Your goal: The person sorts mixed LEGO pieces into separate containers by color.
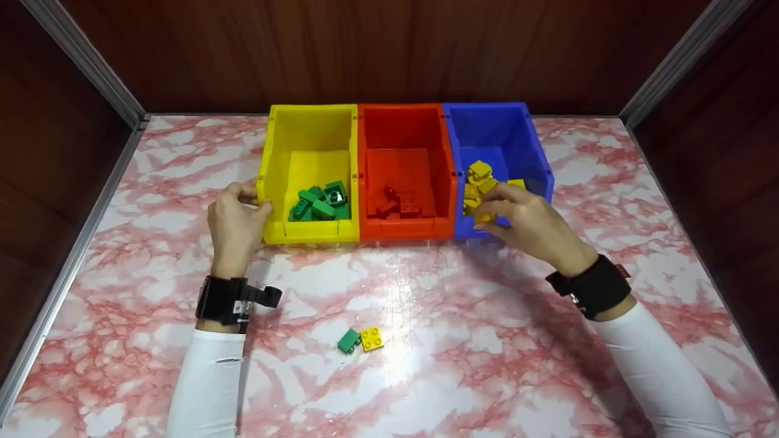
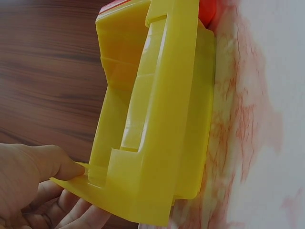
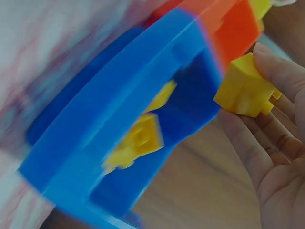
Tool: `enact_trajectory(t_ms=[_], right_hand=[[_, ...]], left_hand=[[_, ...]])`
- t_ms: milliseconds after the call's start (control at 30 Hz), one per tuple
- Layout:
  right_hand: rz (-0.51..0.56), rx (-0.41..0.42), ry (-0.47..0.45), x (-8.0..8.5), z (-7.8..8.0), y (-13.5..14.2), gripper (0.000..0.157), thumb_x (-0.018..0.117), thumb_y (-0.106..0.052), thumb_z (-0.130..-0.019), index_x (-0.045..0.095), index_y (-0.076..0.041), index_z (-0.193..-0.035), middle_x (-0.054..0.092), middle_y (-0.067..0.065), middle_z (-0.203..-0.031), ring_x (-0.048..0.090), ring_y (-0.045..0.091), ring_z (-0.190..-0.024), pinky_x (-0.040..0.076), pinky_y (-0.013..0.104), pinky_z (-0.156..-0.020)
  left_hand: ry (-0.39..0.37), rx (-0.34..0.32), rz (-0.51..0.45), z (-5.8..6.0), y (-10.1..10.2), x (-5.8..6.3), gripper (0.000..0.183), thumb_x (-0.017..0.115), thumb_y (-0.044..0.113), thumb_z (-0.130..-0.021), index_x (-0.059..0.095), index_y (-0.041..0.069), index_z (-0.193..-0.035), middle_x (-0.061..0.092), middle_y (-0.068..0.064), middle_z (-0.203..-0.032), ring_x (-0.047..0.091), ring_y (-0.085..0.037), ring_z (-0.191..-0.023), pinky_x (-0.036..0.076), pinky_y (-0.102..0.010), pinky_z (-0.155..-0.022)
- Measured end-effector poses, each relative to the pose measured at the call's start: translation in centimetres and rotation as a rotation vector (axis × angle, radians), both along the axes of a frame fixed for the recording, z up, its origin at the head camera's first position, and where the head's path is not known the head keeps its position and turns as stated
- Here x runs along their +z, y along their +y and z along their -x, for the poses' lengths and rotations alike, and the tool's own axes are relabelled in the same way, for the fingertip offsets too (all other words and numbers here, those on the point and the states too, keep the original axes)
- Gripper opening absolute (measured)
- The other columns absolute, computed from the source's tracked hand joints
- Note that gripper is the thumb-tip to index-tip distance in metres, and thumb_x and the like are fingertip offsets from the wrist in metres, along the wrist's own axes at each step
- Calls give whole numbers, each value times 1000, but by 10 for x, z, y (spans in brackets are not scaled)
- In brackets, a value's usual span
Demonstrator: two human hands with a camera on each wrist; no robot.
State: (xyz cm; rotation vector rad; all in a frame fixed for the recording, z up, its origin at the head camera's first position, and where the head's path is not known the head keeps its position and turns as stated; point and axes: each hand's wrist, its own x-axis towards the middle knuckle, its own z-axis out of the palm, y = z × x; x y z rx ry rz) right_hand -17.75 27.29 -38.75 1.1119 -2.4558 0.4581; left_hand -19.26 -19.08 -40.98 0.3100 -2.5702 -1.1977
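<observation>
In the head view my left hand (image 1: 234, 225) grips the left side wall of the yellow bin (image 1: 311, 232). The left wrist view shows the thumb on top of the bin's edge (image 2: 102, 193) and the fingers beneath it. My right hand (image 1: 538, 230) pinches a yellow toy brick (image 3: 242, 88) between thumb and fingers. That brick is over the front of the blue bin (image 1: 543, 152) in the head view. Several yellow bricks (image 1: 479, 171) lie inside the blue bin, partly hidden by the right hand.
A red bin (image 1: 406, 229) with red bricks (image 1: 409, 202) stands between the other two bins. Green bricks (image 1: 324, 209) lie in the yellow bin. Nearer on the marbled table, a green brick (image 1: 349, 341) sits beside a yellow brick (image 1: 372, 339). Wood panels (image 1: 389, 48) enclose the back and sides.
</observation>
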Motion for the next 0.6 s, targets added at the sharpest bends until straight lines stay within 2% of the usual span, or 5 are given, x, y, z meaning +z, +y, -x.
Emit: enact_trajectory(t_ms=[267,600], right_hand=[[-42,-123,-42,-15,21,18,23,86,-13,-85,80,-3,-105,73,16,-106,70,35,-98,63,47,-85],[-39,-149,-51,-26,26,27,26,83,-16,-89,80,-4,-111,74,17,-115,70,36,-107,62,50,-91]], left_hand=[[11,-2,0,0,0,-1,25,72,12,-92,71,-3,-112,77,-20,-109,72,-35,-102,49,-32,-83],[3,-9,-19,0,0,-1,24,72,11,-93,70,-3,-113,77,-20,-110,72,-33,-101,50,-29,-80]])
